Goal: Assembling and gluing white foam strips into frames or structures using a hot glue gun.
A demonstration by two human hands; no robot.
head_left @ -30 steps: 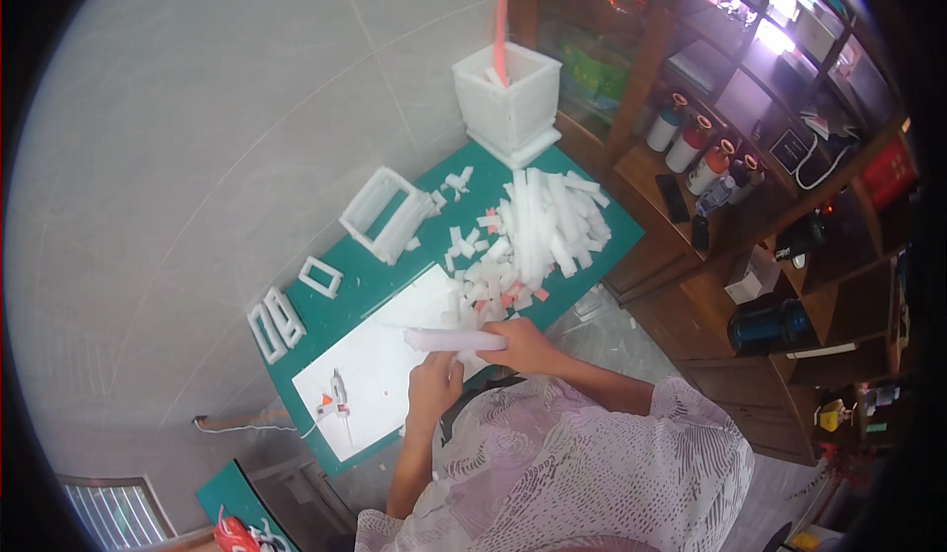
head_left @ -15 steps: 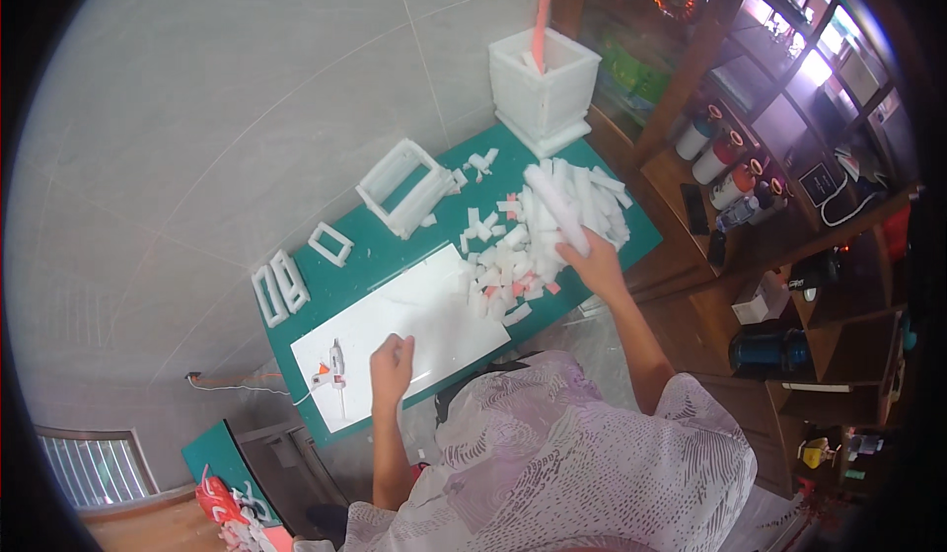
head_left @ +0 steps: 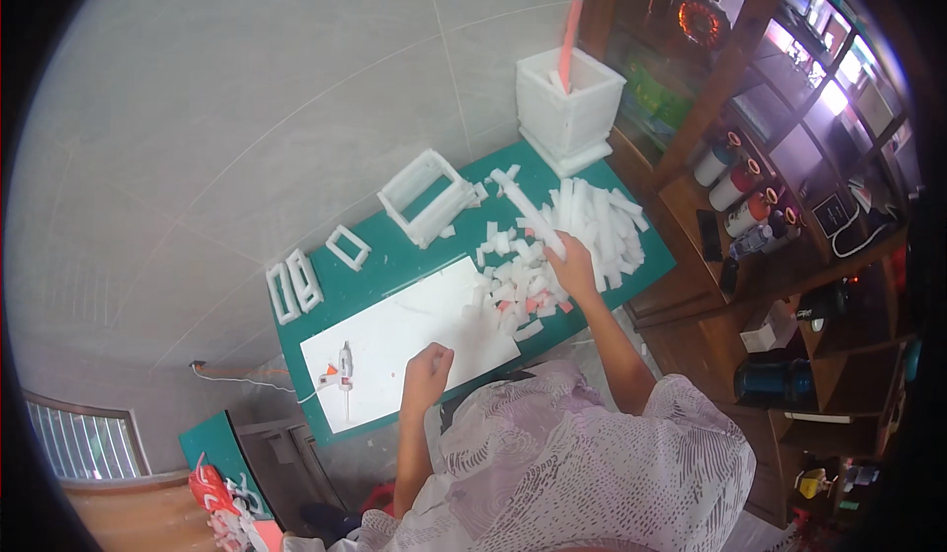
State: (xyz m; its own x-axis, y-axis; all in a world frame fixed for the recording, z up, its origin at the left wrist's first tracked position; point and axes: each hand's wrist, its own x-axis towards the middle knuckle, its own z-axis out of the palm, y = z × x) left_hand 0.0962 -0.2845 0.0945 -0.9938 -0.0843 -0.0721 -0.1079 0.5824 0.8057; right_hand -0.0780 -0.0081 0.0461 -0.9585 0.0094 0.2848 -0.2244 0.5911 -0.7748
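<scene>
My right hand (head_left: 574, 264) grips the near end of a long white foam strip (head_left: 528, 212), which points away to the upper left above the scraps. Under and beyond it lies a heap of white foam strips (head_left: 602, 221), with many short white and pink foam pieces (head_left: 518, 286) spread at its left. My left hand (head_left: 426, 372) hovers over the near edge of a white board (head_left: 395, 340), its fingers curled in; whether they hold anything small is hidden. A white glue gun (head_left: 345, 367) with an orange part rests at the board's left end, its cord running off the table.
On the green table (head_left: 375, 246) stand an open white box frame (head_left: 429, 197), a small rectangular frame (head_left: 347, 247) and two narrow frames (head_left: 294, 286). A white square foam planter (head_left: 569, 103) holding a pink strip stands at the far corner. Wooden shelves (head_left: 681, 197) with bottles line the right side.
My right hand has drawn the strip leftward off the heap. My left hand has shifted slightly rightward along the board. The whole view has moved a little too.
</scene>
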